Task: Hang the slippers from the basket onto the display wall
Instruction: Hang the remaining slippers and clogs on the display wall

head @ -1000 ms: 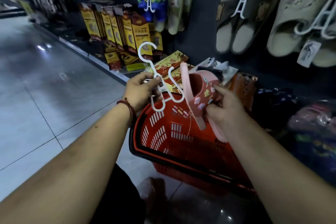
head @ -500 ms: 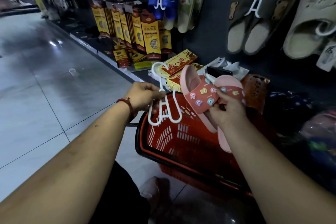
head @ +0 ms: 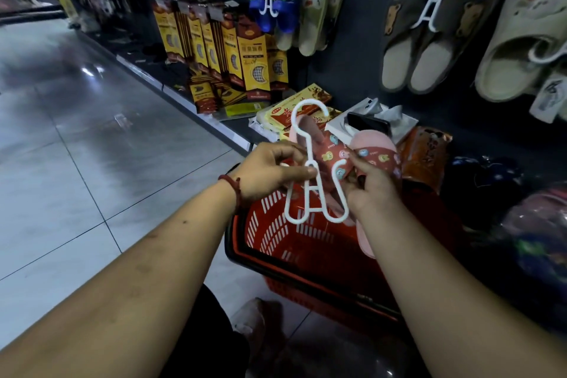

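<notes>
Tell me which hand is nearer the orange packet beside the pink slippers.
Right. The right hand, holding the pink slippers, sits just left of the orange packet. The left hand, pinching the white hanger, is farther left, beyond the slippers.

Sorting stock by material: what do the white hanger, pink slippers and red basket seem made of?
Hanger: probably moulded plastic, smooth white, thin rounded bars. Slippers: likely soft foam or rubber, matte pink, thick soles. Basket: rigid plastic, red, moulded slotted walls.
</notes>
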### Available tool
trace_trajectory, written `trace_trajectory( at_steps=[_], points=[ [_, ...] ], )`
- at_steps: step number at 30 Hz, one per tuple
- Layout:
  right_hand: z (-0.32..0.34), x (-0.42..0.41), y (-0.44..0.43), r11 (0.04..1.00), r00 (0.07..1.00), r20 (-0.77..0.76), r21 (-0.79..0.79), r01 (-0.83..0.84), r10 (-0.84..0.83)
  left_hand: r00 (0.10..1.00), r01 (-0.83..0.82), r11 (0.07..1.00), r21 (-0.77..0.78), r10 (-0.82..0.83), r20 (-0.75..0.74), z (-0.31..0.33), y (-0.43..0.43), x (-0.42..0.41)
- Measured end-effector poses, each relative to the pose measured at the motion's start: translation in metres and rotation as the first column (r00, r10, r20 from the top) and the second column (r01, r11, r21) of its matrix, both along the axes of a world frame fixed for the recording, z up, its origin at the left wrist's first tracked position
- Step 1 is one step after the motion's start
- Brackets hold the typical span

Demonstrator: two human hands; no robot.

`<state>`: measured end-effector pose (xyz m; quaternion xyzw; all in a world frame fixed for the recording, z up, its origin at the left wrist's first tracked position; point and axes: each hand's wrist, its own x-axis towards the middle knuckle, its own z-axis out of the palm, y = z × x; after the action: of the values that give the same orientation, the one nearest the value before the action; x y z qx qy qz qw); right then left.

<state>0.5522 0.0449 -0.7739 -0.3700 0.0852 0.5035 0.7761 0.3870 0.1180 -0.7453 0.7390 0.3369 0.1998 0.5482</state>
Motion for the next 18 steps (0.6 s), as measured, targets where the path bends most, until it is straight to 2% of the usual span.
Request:
trace_trajectory(
  at_steps=[3,4,6,9,12,15,18],
  points=[
    [-0.006,0.000,0.004,1.000,0.999,0.035,0.004,-0.009,0.009,0.992,-0.033,0.959,0.280,0.066,-0.111,-0.006,-0.003,0.014],
    [-0.006,-0.002,0.004,1.000,0.999,0.044,-0.002,-0.022,0.022,0.985,-0.025,0.945,0.327,0.080,-0.156,-0.008,-0.003,0.017],
    [-0.008,-0.002,0.005,0.999,0.998,0.049,-0.012,-0.042,0.043,0.986,-0.052,0.940,0.337,0.102,-0.135,-0.011,-0.003,0.022],
    [-0.003,-0.006,0.001,0.996,0.994,0.063,-0.015,-0.089,0.090,0.994,-0.066,0.952,0.299,0.090,-0.066,-0.007,-0.003,0.024],
    [0.002,-0.008,-0.006,0.996,0.992,0.081,-0.017,-0.092,0.093,0.996,-0.015,0.995,0.099,0.023,-0.082,-0.005,-0.003,0.024],
    [0.007,-0.007,-0.012,0.995,0.993,0.058,-0.024,-0.099,0.101,0.995,-0.082,0.995,-0.057,0.085,0.045,-0.007,-0.003,0.025],
    [0.011,-0.003,-0.017,0.994,0.995,0.016,0.052,-0.097,0.096,0.963,-0.164,0.981,-0.098,0.181,0.201,-0.006,-0.001,0.030]
  ],
)
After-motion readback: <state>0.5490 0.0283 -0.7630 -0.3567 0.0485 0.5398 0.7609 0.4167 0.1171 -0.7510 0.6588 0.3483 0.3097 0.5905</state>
